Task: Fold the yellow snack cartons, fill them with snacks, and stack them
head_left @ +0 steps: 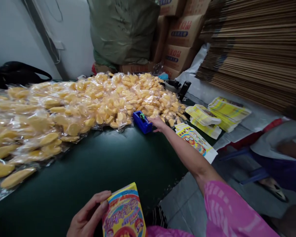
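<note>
At the bottom of the view, my left hand [90, 215] grips a small yellow printed carton [124, 212] by its left edge, thumb and fingers closed on it. My right arm reaches out across the dark green table. The right hand [158, 123] is at the near right end of a blue tape dispenser [143, 124], its fingers stretched and apart. A green roll [142, 116] sits in the dispenser. Whether a strip of tape lies between the fingertips is too small to make out.
A heap of yellow pieces in clear bags [108, 98] covers the table's back and left. Flat printed cartons [196, 141] and yellow stacks [225, 112] lie right. Behind are a green sack [124, 31], boxes [179, 56] and stacked cardboard [259, 56]. A person [278, 144] sits right.
</note>
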The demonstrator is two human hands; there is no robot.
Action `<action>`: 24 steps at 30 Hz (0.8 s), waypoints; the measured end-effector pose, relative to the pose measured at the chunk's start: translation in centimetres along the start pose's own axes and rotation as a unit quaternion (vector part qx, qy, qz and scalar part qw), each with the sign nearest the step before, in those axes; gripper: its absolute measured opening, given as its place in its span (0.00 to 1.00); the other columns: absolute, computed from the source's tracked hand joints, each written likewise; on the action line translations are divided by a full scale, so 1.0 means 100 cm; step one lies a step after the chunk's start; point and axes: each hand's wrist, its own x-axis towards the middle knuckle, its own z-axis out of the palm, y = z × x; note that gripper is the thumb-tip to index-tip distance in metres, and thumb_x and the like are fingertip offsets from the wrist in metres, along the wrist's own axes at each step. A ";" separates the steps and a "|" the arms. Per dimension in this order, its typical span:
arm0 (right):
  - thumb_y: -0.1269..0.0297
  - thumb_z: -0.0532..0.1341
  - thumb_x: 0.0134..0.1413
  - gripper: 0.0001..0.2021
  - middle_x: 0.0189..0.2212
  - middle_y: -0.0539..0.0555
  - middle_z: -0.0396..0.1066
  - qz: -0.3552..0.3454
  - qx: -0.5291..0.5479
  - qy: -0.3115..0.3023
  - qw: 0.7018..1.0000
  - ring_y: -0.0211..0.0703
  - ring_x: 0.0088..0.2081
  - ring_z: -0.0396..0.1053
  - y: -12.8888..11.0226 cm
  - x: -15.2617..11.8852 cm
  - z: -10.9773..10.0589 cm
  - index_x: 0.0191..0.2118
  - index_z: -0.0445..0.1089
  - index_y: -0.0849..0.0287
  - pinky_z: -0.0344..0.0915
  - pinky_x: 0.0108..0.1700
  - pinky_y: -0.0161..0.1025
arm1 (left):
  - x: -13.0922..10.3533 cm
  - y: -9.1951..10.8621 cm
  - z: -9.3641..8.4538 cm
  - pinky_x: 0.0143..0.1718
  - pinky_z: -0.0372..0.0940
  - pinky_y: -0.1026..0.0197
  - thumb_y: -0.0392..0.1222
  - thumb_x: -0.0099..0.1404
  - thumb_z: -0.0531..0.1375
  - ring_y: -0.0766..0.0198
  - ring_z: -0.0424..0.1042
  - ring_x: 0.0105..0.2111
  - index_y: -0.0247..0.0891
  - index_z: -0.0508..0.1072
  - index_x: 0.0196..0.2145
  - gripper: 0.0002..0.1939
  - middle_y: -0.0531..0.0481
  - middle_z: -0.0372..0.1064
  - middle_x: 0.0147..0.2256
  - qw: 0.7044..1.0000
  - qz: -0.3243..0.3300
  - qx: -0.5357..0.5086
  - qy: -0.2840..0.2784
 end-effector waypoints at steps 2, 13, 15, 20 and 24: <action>0.59 0.67 0.56 0.12 0.41 0.55 0.73 0.022 -0.014 -0.008 1.000 0.47 0.43 0.71 -0.002 0.000 0.002 0.41 0.72 0.61 0.71 0.45 0.49 | 0.000 0.001 0.001 0.38 0.75 0.61 0.64 0.48 0.69 0.47 0.76 0.47 0.44 0.82 0.40 0.27 0.48 0.77 0.48 1.000 0.001 -0.010 0.000; 0.60 0.60 0.64 0.16 0.50 0.58 0.70 -0.014 0.109 0.006 0.994 0.46 0.45 0.72 0.020 -0.028 0.010 0.54 0.67 0.61 0.73 0.45 0.47 | 0.004 0.006 0.006 0.34 0.75 0.61 0.68 0.43 0.69 0.47 0.77 0.43 0.42 0.81 0.38 0.31 0.47 0.78 0.44 0.999 0.002 -0.033 0.009; 0.60 0.61 0.64 0.16 0.50 0.58 0.70 -0.031 0.130 0.012 0.991 0.46 0.46 0.72 0.037 -0.036 0.012 0.53 0.67 0.61 0.73 0.46 0.48 | 0.003 0.011 0.008 0.32 0.74 0.61 0.68 0.41 0.69 0.47 0.77 0.42 0.42 0.81 0.37 0.32 0.47 0.79 0.43 0.999 -0.009 -0.041 0.011; 0.60 0.61 0.64 0.16 0.52 0.58 0.69 -0.027 0.151 0.035 0.988 0.48 0.48 0.71 0.055 -0.030 0.023 0.54 0.67 0.61 0.72 0.48 0.50 | 0.000 0.017 0.010 0.30 0.73 0.63 0.66 0.39 0.71 0.49 0.77 0.40 0.41 0.80 0.36 0.32 0.47 0.78 0.43 0.997 -0.037 -0.060 0.024; 0.60 0.60 0.64 0.17 0.52 0.58 0.69 -0.020 0.152 0.056 0.987 0.48 0.48 0.71 0.052 -0.023 0.022 0.54 0.67 0.60 0.72 0.48 0.50 | -0.007 0.011 0.013 0.30 0.74 0.60 0.64 0.43 0.71 0.48 0.78 0.39 0.43 0.77 0.43 0.33 0.46 0.77 0.47 0.994 -0.058 -0.089 0.000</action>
